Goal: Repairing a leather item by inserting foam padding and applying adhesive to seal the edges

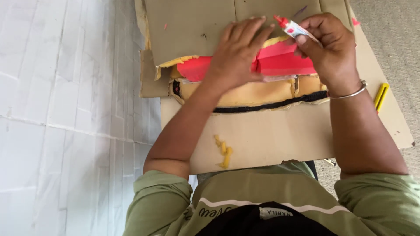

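1. Yellow foam bits (223, 152) lie near the close edge of the cardboard sheet (271, 135).
2. Past them sits a yellow foam piece (249, 92) with red paper (280, 64) on top.
3. The left hand (238, 54) lies flat with fingers spread, pressing the red paper.
4. The right hand (328, 46) pinches a small glue tube (294, 29) by the far edge.

Left hand (238, 52) pressing flat on red foam sheet (284, 63), right hand (330, 43) pinching small red-capped glue tube (294, 29), brown cardboard board (271, 135) underneath
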